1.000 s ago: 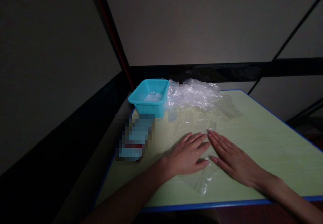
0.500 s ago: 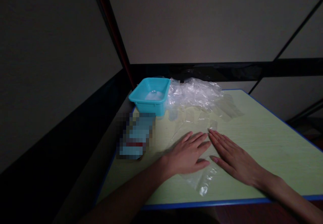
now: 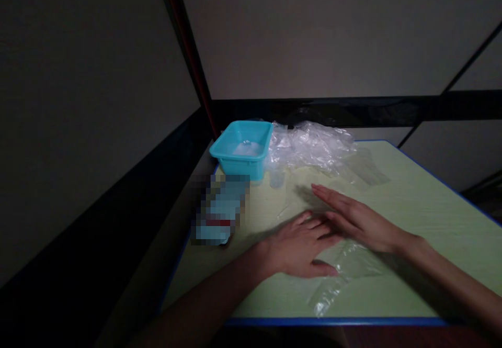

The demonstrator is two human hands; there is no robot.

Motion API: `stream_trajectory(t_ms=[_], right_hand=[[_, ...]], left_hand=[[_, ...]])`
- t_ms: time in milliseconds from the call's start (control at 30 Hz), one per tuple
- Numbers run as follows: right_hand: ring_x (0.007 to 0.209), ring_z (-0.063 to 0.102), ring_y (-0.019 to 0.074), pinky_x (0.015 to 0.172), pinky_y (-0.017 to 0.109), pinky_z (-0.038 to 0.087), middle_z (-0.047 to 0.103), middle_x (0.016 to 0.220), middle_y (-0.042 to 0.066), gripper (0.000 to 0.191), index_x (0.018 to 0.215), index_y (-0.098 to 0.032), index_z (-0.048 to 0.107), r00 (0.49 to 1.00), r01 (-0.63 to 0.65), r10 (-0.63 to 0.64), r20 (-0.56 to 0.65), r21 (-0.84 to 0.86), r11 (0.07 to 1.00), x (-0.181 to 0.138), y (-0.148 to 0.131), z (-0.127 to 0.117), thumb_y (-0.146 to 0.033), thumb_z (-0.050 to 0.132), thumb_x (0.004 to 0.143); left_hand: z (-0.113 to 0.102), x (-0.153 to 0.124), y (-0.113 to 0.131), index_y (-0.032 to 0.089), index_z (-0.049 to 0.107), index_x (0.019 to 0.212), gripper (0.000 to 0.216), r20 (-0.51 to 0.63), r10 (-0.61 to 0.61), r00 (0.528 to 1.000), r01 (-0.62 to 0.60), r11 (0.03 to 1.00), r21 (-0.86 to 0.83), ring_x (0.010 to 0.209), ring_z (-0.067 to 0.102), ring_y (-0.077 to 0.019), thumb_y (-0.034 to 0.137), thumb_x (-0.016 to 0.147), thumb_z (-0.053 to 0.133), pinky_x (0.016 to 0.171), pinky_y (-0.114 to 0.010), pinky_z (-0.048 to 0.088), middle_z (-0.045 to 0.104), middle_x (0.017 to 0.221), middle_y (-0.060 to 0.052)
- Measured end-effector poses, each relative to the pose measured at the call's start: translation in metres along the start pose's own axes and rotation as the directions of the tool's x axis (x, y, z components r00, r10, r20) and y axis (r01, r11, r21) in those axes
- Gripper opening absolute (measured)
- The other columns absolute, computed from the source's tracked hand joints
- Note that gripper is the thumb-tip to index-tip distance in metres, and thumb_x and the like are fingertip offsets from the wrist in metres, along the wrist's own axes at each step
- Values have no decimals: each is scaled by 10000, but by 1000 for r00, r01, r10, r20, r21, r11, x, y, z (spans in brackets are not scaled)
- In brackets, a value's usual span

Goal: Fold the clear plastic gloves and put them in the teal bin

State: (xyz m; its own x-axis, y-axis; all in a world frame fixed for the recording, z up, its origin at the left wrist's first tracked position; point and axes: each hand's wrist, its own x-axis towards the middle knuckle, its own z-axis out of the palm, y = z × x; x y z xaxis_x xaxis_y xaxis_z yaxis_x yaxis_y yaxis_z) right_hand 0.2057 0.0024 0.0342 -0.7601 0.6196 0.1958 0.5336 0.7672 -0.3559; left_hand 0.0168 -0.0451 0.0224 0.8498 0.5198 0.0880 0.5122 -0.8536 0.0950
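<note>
Flat on the table lies a clear plastic bag, its near end creased and shiny close to the front edge. My left hand rests palm down on the bag with its fingers spread. Just above and to the right, my right hand is held raised over the bag, fingers stretched out and together, its thumb side crossing the left fingertips. Neither hand grips anything. Part of the bag is hidden under both hands.
A turquoise plastic basin with something whitish inside stands at the back left. Beside it are a heap of clear plastic bags and a small clear cup. A blurred-out flat item lies at the left edge of the table.
My right hand has lifted off the bag and moved up and left over the left fingertips. The left hand has shifted slightly right. The bag's near end now spreads further right.
</note>
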Motion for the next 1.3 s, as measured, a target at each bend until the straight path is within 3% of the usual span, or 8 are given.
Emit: stream_trajectory(t_ms=[67,167,300,500,633,833,1300], right_hand=[[1287,303,202,1045,406,302,338,1411,52,481,1389,-200,261,992,82,-86,96,50,995,22,3,-1,-319,319,927],[1302,270,168,1066,371,268,325,1419,48,460,1374,-182,295,962,197,-209,175,82,977,44,6,6,-267,341,924],[1320,219,170,1078,383,234,257,1445,64,511,1396,-171,224,941,241,-249,229,61,969,50,8,18,-282,373,920],[1338,143,169,1089,388,192,150,1469,72,579,1416,-169,105,950,201,-206,236,45,979,42,19,20,-385,330,928],[1339,124,189,1092,435,153,150,1466,74,591,1417,-175,91,963,160,-151,222,-23,987,41,37,23,-437,292,927],[1337,109,225,1072,516,112,146,1460,87,622,1422,-198,79,979,84,-52,196,-157,984,40,58,24,-521,225,910],[1337,50,261,1054,546,127,170,1465,40,620,1423,-241,83,982,-88,124,140,-240,967,40,64,20,-560,160,897]], left_hand=[[-2,-1,2,154,327,1328,602,2,47,999,-47,999,2,1306,257,-212,525,860,400,1080,-360,116,386,1377,-79],[-4,-2,5,145,339,1326,621,7,116,993,-116,993,-8,1328,207,-197,535,849,417,1083,-326,112,345,1404,-88],[-4,-3,10,176,336,1329,625,22,161,987,-160,987,-35,1345,138,-165,544,834,439,1088,-305,100,278,1441,-58],[-5,-2,11,172,370,1313,618,5,199,980,-198,979,-55,1341,154,-168,516,815,495,1095,-291,90,302,1430,-57],[-4,-2,10,180,364,1317,607,5,206,979,-205,975,-87,1336,178,-180,501,817,493,1093,-323,136,286,1437,-47],[-3,-2,10,173,342,1328,598,21,223,974,-220,970,-105,1337,177,-186,498,839,457,1096,-356,104,275,1441,-59],[-4,-2,10,180,330,1331,604,38,224,974,-221,973,-69,1339,167,-181,532,848,417,1097,-361,93,269,1444,-51]])
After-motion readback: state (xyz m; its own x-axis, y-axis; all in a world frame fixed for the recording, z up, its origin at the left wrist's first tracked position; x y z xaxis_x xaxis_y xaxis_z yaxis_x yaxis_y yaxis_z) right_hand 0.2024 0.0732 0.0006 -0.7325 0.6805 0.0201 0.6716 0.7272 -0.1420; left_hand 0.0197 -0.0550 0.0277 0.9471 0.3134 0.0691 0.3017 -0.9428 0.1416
